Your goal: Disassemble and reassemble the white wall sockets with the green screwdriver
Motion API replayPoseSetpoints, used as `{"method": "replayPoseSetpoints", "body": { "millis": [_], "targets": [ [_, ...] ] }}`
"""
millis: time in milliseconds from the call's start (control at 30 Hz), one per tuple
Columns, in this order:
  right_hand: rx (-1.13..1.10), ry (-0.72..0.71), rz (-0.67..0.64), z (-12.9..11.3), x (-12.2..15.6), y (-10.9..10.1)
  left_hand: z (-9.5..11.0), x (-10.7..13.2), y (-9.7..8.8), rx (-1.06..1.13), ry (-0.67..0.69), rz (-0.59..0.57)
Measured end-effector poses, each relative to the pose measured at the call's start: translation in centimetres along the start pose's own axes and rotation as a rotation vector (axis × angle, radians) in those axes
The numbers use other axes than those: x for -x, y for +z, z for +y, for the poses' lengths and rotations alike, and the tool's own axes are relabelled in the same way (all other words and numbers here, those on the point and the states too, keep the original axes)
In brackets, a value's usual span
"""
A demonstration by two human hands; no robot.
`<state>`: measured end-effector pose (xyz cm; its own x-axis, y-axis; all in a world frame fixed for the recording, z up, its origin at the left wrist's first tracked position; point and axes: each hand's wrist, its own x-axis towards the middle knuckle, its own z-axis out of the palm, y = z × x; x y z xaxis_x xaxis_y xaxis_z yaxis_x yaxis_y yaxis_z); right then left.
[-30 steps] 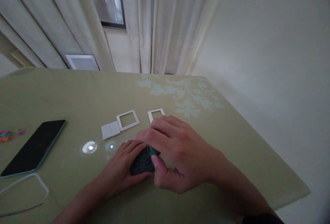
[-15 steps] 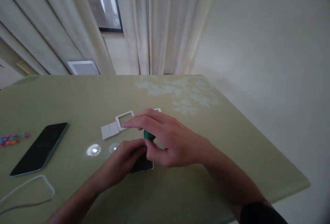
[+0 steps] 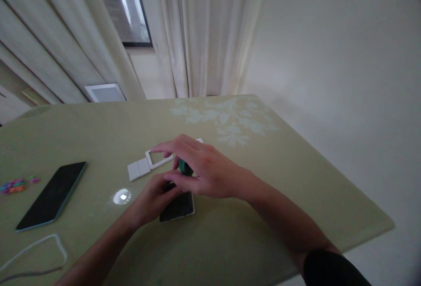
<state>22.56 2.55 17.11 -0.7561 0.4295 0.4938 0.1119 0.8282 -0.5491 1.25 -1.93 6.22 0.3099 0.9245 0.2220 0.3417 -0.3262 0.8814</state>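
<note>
My right hand [image 3: 207, 169] arches over a small dark green thing [image 3: 186, 167], closed round it between thumb and fingers, with the index finger pointing out to the left. Most of the green thing is hidden, so its kind does not show. Below it lies a small black panel with a thin white edge [image 3: 177, 208], flat on the table. My left hand [image 3: 156, 198] grips the panel's upper left part, thumb across it; the fingertips are partly covered by my right thumb. Just beyond the hands is a white square frame [image 3: 160, 162], partly behind my right fingers.
Two white square tiles [image 3: 138, 169] lie against the frame. Another white corner [image 3: 200, 140] peeks out behind my right hand. At left are a black tablet-like slab [image 3: 52, 196], several small colourful pieces [image 3: 15, 186] and a white cable [image 3: 59, 244]. The table [image 3: 296, 198] ends at a wall on the right.
My right hand has shifted slightly left and up, its thumb now reaching over my left fingers. More of the black panel shows. The view has tilted a little.
</note>
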Motion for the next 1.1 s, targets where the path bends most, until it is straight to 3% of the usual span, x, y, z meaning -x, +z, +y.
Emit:
{"method": "replayPoseSetpoints", "body": {
  "millis": [167, 400, 600, 867, 1033, 1100],
  "targets": [
    [-0.022, -0.008, -0.018, -0.3, -0.1, -0.2, -0.5, 0.2, -0.4, -0.010, 0.022, -0.082],
    [0.003, -0.022, -0.007, -0.1, 0.0, 0.1, 0.2, -1.0, -0.4, 0.013, -0.026, -0.023],
    [0.044, 0.004, -0.017, 0.1, 0.0, 0.2, 0.6, -0.4, -0.8, 0.026, -0.038, -0.145],
    [0.032, -0.034, 0.019, 0.2, 0.0, 0.4, 0.0, -1.1, -0.3, 0.013, -0.040, -0.058],
    [0.055, -0.009, 0.012, 0.2, 0.0, 0.3, 0.7, -0.5, -1.0, 0.081, -0.056, -0.190],
    [0.048, -0.009, 0.020, 0.2, 0.1, 0.3, 0.6, -0.4, -1.2, 0.058, -0.045, -0.181]
  ]
}}
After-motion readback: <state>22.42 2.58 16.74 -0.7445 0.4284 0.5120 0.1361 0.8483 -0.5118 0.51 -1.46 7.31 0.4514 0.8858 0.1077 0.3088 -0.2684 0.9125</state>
